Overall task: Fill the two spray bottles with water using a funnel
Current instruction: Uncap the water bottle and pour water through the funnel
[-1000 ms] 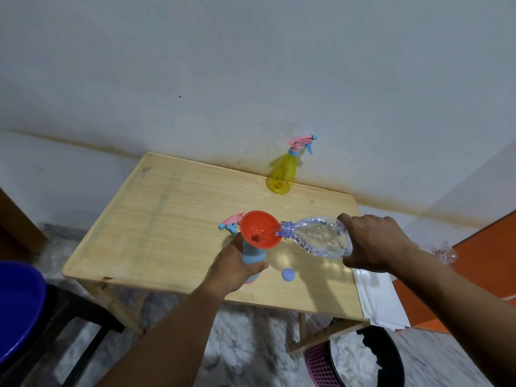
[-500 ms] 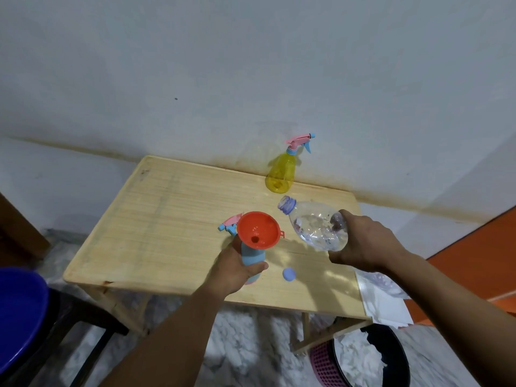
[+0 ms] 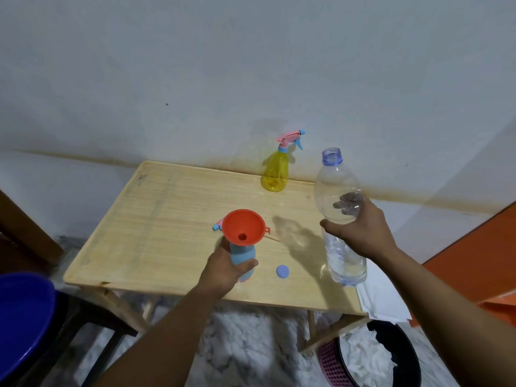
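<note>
Head camera: left hand (image 3: pixel 223 270) wraps the blue spray bottle (image 3: pixel 243 256) at frame centre, orange funnel (image 3: pixel 243 231) seated in its neck. Right hand (image 3: pixel 360 227) grips an upright clear bottle (image 3: pixel 335 191) (cap off). Yellow spray bottle (image 3: pixel 275 171) stands upper centre, against the wall, on the wooden table (image 3: pixel 156 219).

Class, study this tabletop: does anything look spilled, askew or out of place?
No spill is visible. A loose blue cap lies on the wooden table, off the clear bottle that the right hand holds. A detached spray head lies behind the funnel.
</note>
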